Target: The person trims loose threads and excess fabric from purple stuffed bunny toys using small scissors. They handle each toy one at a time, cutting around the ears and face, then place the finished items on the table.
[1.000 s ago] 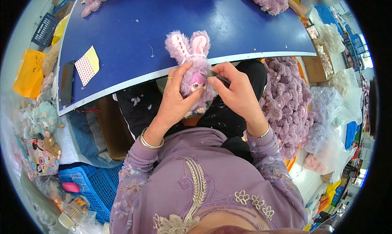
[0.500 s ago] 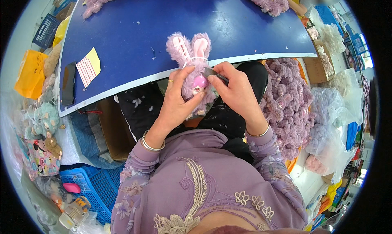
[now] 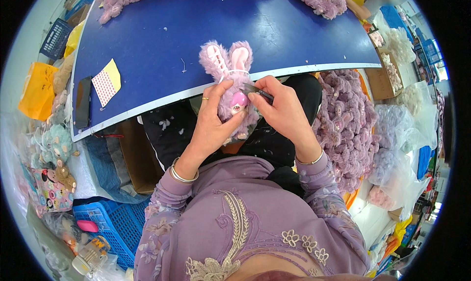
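Observation:
A purple plush rabbit (image 3: 235, 80) with long pink-lined ears rests upside up between my hands at the near table edge. White ties cross its ears, and a shiny pink face piece (image 3: 240, 99) shows an eye. My left hand (image 3: 211, 116) is closed round the rabbit's left side, its thumb pressing near the face. Between the fingers of my right hand (image 3: 287, 112) is a black-handled tool (image 3: 266, 95) with a grey metal blade. The blade touches the fur beside the face, and its tip is hidden there.
The blue table (image 3: 147, 55) carries a red-dotted sticker sheet (image 3: 104, 82), a black object (image 3: 83, 102) and purple plush along its far edge. A large heap of purple plush (image 3: 346, 129) lies at right, beside bagged plush. Blue crate (image 3: 100, 217) stands lower left. Another person's arm (image 3: 357, 7) is far right.
The tool and my right-hand fingers have shifted slightly lower against the rabbit's face edge, with the blade at a changed angle. My left hand keeps its hold.

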The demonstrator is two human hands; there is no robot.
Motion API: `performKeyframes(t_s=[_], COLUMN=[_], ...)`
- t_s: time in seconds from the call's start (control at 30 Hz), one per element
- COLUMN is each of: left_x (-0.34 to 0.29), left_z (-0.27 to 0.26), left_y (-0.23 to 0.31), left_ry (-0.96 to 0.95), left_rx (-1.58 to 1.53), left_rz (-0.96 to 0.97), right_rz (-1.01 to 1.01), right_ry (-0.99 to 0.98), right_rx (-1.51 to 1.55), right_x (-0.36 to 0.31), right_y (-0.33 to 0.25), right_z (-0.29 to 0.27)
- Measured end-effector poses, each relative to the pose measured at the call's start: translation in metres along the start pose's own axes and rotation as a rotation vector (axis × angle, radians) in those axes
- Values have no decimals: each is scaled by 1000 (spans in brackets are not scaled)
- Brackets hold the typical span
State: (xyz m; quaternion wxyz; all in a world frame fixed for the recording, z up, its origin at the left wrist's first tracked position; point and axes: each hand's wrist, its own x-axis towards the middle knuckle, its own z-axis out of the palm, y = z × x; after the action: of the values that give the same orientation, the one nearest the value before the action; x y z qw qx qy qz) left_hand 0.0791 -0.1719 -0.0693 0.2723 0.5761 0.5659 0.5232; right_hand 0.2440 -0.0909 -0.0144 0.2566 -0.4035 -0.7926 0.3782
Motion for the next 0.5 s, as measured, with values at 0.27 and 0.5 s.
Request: performKeyframes(t_s=[0.27,0.5], left_x=[-1,-1], left_z=[0,1], left_y=[2,1], left_ry=[-1,-8], left_rx=[-31,-10], left_rz=[-33,-31], right_rz=[-2,103], right_ry=[8,-29], right_rx=[29,329], right_x=[0,2], right_y=[3,15], right_z=[2,13])
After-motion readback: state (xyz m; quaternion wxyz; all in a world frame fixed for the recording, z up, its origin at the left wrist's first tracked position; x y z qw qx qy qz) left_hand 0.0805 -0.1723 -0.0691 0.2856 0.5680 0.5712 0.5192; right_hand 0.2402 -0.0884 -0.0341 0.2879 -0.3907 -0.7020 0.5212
